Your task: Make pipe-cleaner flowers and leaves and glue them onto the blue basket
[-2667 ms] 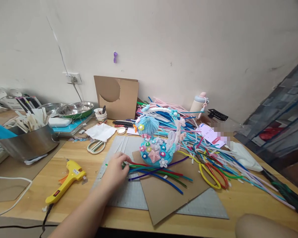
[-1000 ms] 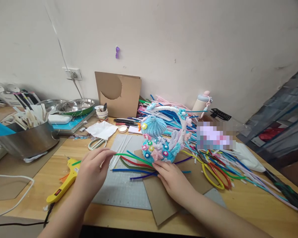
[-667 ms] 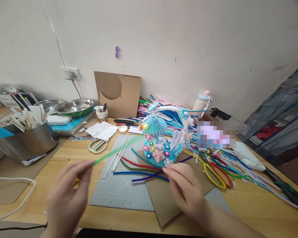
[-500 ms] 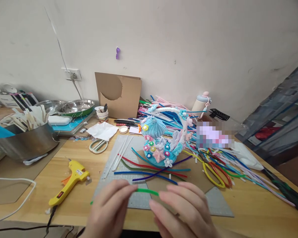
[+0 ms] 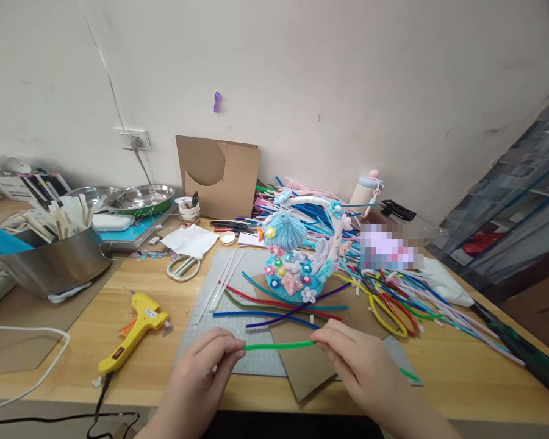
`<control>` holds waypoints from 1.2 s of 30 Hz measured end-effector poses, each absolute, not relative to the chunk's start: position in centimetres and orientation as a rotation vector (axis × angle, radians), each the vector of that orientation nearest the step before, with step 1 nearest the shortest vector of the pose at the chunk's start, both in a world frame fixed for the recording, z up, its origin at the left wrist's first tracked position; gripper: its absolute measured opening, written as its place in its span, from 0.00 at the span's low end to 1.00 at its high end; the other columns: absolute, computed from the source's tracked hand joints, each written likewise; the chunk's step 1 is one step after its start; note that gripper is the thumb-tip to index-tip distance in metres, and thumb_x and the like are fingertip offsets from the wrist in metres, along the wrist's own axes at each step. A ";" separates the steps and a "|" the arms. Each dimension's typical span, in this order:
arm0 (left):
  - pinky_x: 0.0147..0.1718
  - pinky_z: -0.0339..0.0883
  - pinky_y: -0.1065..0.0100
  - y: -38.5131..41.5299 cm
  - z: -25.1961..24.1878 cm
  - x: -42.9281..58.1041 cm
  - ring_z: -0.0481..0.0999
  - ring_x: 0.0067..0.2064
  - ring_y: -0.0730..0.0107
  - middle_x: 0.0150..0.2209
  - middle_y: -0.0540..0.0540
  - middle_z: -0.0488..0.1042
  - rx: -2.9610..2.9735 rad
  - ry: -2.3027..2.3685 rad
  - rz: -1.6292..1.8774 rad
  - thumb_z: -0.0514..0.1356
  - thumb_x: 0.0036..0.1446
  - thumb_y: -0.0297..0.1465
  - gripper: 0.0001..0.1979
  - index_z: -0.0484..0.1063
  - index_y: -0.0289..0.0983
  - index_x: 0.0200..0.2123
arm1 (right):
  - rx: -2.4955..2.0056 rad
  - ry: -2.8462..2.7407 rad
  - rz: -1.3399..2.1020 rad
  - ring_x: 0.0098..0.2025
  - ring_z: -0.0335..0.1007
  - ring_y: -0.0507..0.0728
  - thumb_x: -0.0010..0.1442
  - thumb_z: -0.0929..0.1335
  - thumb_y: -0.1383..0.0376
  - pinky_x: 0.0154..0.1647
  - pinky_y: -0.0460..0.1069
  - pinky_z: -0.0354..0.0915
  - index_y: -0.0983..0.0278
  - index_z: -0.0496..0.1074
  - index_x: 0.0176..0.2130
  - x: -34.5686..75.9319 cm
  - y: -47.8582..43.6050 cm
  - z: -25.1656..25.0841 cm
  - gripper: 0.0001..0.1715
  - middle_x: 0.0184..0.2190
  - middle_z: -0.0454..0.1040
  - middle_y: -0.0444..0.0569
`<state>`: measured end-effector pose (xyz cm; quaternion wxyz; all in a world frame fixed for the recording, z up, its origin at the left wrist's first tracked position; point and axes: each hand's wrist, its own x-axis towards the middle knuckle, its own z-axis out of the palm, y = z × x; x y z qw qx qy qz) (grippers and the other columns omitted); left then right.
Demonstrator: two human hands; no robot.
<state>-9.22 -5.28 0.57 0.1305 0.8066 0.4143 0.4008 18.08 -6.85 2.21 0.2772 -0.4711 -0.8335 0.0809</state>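
A bright green pipe cleaner (image 5: 279, 346) is stretched nearly straight between my two hands, above the front of the cutting mat. My left hand (image 5: 210, 366) pinches it at its left part. My right hand (image 5: 352, 353) grips it further right, and a green end sticks out beyond that hand. Just behind lie several loose pipe cleaners, among them a blue one (image 5: 238, 314), a red one (image 5: 256, 294) and a purple one (image 5: 279, 321). Past them stands a blue fuzzy basket (image 5: 295, 280) with flowers, a starfish and an arched white handle.
A yellow glue gun (image 5: 135, 329) lies on the left, near scissors (image 5: 183, 268) and a steel pot (image 5: 55, 268) of sticks. Clear glue sticks (image 5: 222, 280) rest on the grey mat (image 5: 196, 338). Piled pipe cleaners (image 5: 297, 189) and a bottle (image 5: 366, 190) are at the back.
My hands have moved apart and the green pipe cleaner between them shows longer and straighter. My right fingers, spread before, are now closed on it. The view has shifted slightly.
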 end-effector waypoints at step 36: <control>0.41 0.67 0.57 10.9 -2.0 -6.1 0.74 0.47 0.48 0.46 0.29 0.71 2.174 2.151 0.202 0.54 0.57 0.34 0.17 0.68 0.28 0.46 | -1.361 -2.243 0.741 0.32 0.66 0.50 0.63 0.62 0.65 0.31 0.44 0.54 0.60 0.68 0.35 15.0 -6.7 1.3 0.07 0.30 0.73 0.40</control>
